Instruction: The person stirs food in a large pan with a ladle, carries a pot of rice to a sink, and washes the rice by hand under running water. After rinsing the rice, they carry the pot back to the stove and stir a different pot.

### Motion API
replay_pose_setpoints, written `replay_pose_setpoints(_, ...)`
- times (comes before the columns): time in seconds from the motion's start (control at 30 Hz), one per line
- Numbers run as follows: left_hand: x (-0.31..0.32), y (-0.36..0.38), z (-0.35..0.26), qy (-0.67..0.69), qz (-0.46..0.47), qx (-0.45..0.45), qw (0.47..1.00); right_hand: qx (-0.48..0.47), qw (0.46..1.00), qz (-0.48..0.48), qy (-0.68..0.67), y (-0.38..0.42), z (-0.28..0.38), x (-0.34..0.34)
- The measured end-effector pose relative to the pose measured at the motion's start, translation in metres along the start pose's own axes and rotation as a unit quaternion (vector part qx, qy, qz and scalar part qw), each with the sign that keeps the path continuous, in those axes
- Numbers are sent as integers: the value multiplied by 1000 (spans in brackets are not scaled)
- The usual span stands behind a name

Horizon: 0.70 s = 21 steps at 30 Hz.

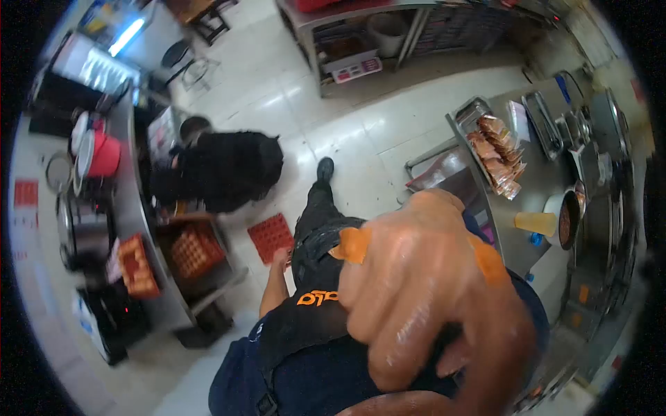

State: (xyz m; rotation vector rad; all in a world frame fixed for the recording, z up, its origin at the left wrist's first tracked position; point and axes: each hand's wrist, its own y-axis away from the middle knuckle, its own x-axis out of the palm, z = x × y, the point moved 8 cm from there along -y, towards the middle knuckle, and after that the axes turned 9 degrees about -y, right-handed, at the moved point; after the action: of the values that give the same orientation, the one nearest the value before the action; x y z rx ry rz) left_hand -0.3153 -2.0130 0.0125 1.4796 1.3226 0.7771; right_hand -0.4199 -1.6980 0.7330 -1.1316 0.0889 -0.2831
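Note:
My right hand (pixel 423 284) fills the near foreground, wet-looking, with its fingers curled inward close to the camera. Orange patches (pixel 352 245) show along its edges; the inside of the fist is hidden, and I cannot tell what it holds. Lower and to the left, my left hand (pixel 280 258) hangs beside my leg, its fingers at the edge of a red egg tray (pixel 269 237). Below my chest is a dark apron with orange lettering (pixel 317 298).
A person in black (pixel 229 170) bends at the left counter (pixel 132 180). Eggs in red trays (pixel 194 249) sit on its lower shelf, with another egg tray (pixel 137 265) on top. To the right, a steel table (pixel 499 208) bears wrapped packets (pixel 496 152) and a pot (pixel 565 215).

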Motion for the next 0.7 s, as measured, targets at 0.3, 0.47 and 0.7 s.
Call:
replay_pose_setpoints(0.3, -6, -128, -290, -145, 44, 14, 988, 136, 973, -72, 173, -30, 32, -223)
replay_pose_setpoints(0.47, 67, -192, -538, -273, 80, 49, 957, 74, 945, -121, 294, -24, 98, -309)
replay_pose_setpoints(0.7, 362, -221, -836, -410, 217, 250, 850, -65, 897, -138, 414, 48, 238, -396)
